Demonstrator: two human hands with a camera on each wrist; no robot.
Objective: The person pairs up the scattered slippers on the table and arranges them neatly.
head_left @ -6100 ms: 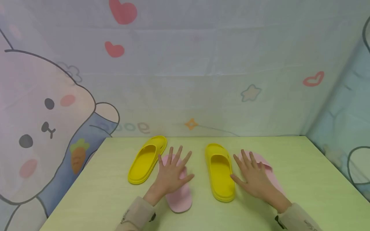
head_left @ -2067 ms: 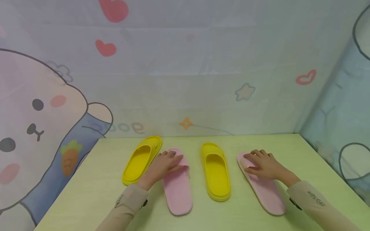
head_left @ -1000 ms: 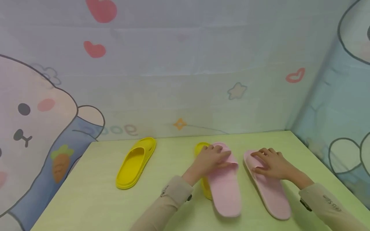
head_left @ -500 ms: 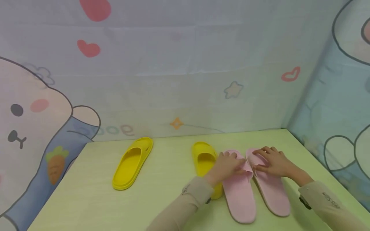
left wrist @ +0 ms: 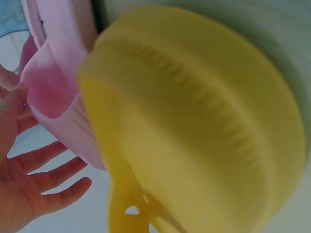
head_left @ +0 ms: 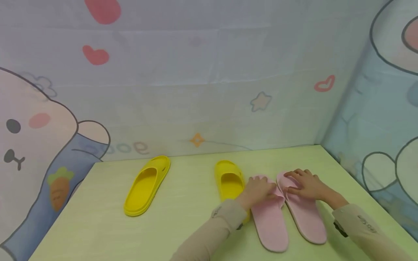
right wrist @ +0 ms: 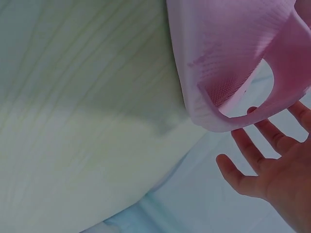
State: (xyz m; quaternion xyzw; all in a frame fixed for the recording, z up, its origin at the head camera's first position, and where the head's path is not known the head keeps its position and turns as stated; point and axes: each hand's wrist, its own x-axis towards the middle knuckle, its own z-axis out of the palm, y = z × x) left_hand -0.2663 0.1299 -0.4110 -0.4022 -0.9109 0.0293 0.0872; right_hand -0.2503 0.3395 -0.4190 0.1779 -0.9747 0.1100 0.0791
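Left hand (head_left: 258,191) has thumb and index pinched on the strap of the left pink slipper (head_left: 271,224), other fingers loose. Right hand (head_left: 305,185) looks half curled round the right pink slipper's (head_left: 308,219) strap, probably because straps are easy to grab. Slippers sit right under the hands, side by side, toes far. One yellow clog (head_left: 231,185) is just left, another yellow clog (head_left: 142,192) well left on the counter (head_left: 98,217).

Four slippers (head_left: 269,224) on the table (head_left: 183,206)
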